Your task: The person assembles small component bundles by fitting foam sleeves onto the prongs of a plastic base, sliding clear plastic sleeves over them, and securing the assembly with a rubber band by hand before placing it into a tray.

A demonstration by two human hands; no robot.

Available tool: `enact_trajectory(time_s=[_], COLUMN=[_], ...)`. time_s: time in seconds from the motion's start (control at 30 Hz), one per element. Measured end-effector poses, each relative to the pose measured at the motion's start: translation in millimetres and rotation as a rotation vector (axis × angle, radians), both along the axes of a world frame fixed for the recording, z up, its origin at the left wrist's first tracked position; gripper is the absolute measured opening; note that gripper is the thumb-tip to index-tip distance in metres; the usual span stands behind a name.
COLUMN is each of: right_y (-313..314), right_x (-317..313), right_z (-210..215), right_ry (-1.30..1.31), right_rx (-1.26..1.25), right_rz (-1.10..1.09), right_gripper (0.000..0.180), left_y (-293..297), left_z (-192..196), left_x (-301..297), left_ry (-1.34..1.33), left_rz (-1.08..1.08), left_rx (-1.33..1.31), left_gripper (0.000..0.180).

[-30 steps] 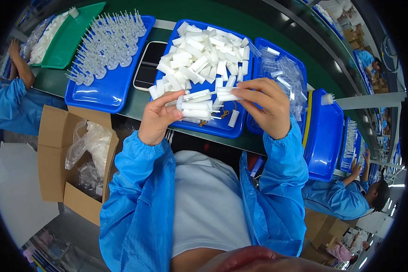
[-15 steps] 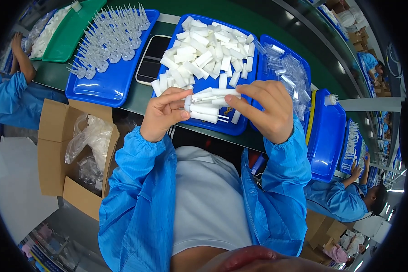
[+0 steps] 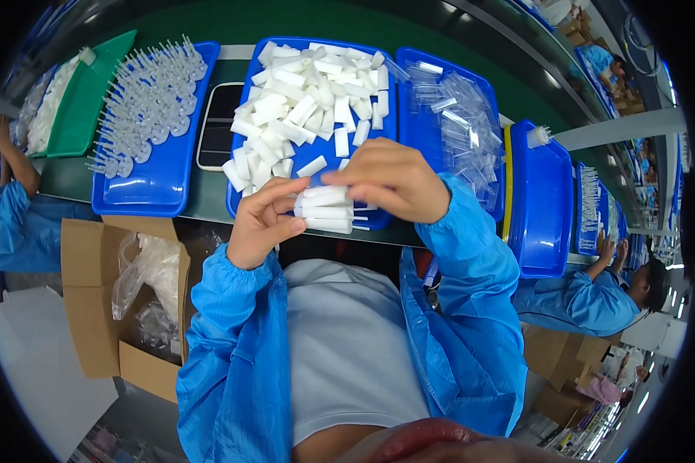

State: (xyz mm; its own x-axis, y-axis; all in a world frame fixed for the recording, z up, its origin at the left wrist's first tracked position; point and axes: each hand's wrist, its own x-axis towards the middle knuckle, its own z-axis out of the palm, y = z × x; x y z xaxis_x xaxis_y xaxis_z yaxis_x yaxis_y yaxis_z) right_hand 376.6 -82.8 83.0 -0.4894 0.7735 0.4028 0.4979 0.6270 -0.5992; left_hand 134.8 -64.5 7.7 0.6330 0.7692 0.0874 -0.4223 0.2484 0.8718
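Note:
Just in front of the blue tray (image 3: 234,202), my left hand (image 3: 256,225) pinches the base of a pronged plastic piece (image 3: 358,228). White tubes (image 3: 328,223) sit side by side on its thin prongs, and a few prong ends stick out to the right. My right hand (image 3: 401,181) comes over from the right, thumb and forefinger at the uppermost white tube (image 3: 324,194). Its fingertips are somewhat blurred and partly hide the piece. Behind both hands, a heap of loose white tubes (image 3: 309,100) fills much of the blue tray.
Clear pronged pieces (image 3: 150,100) stand in rows on a left-hand tray. To the right are clear plastic tubes (image 3: 463,116) in a tray and another blue tray (image 3: 544,224). An open cardboard box (image 3: 89,301) holds plastic bags at lower left. Other people work at both sides.
My right hand has shifted left toward my left hand, and the upper tubes now sit closer to the piece's base. The whole view has turned slightly.

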Motion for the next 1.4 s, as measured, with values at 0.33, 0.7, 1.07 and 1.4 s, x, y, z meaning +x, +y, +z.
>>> enact_trajectory(time_s=[0.33,0.7,1.07,1.4], right_y=[31,33,-8,-25], right_x=[114,127,42,-3], right_z=[-46,-57,13,7], right_ry=[-0.894,-0.613,0.326,0.845], right_rx=[-0.038,0.078,-0.096,-0.23], right_rz=[-0.813,-0.796,-0.597,-0.254], right_gripper=[0.045,0.02,0.025,0.036], left_y=[-2,1,3,5], left_z=[-6,-5,3,9], left_x=[-10,-13,-8,7], left_ry=[-0.016,-0.011,-0.01,-0.035], left_rz=[0.02,0.004,0.065,0.095], left_rx=[-0.127,-0.146,-0.179,-0.122], left_gripper=[0.046,0.048,0.043,0.034])
